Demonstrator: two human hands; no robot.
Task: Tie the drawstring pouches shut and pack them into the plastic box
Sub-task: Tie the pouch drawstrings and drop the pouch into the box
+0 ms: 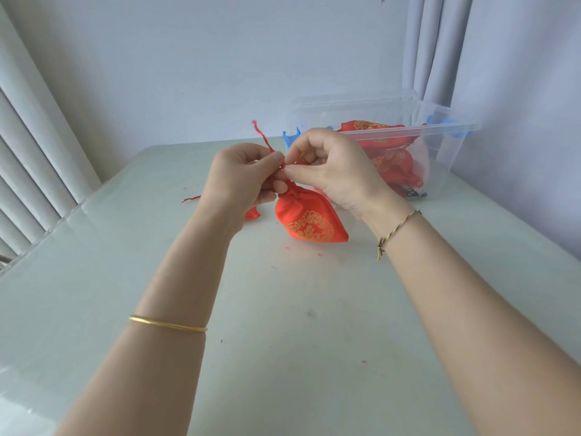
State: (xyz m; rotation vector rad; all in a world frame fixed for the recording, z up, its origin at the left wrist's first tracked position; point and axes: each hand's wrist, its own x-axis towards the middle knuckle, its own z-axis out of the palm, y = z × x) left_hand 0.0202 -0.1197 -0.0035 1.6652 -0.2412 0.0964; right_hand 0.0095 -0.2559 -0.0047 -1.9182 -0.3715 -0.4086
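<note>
A red drawstring pouch (309, 220) with gold print hangs from its cinched neck, its bottom touching the table (283, 325). My left hand (242, 180) and my right hand (333, 166) meet above the neck, and each pinches the red drawstring (262, 136). One cord end sticks up above my left hand. Another red pouch (253, 213) lies mostly hidden behind my left wrist, its cord trailing left. The clear plastic box (446, 146) stands behind my right hand, with several red pouches (374, 129) inside it.
The box has blue clips (290, 138) on its sides and its clear lid (355, 100) leans behind it. A wall and curtains (440, 45) close off the back. Small red crumbs (320, 255) dot the table.
</note>
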